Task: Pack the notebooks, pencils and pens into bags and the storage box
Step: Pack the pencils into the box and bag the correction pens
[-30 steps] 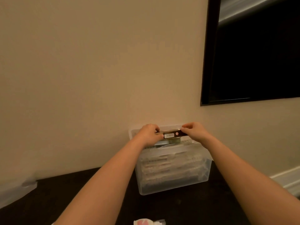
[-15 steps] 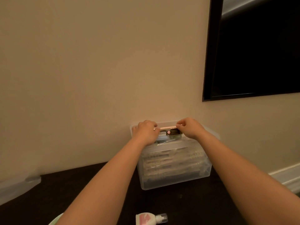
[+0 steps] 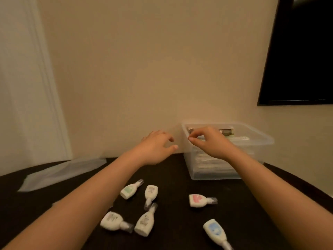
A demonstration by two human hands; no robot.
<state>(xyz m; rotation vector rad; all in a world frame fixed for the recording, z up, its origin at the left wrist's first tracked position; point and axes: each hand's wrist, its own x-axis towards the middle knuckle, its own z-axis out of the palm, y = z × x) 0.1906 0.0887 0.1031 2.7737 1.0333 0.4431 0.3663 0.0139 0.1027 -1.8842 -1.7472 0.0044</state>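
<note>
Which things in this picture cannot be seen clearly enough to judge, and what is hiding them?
Head view only:
- Contents of the storage box: frosted wall blurs the packs inside; kind and count unreadable.
- Dark pack at the box's top: the right hand covers part of it, label too small.
- Blue-labelled item: its tip is cut off by the bottom edge.
- Left hand: motion blur, though it looks empty.

White bottles (image 3: pixel 151 192) with green, pink, blue labels lie on a dark table (image 3: pixel 173 179) beside a clear box (image 3: pixel 252 139).
</note>
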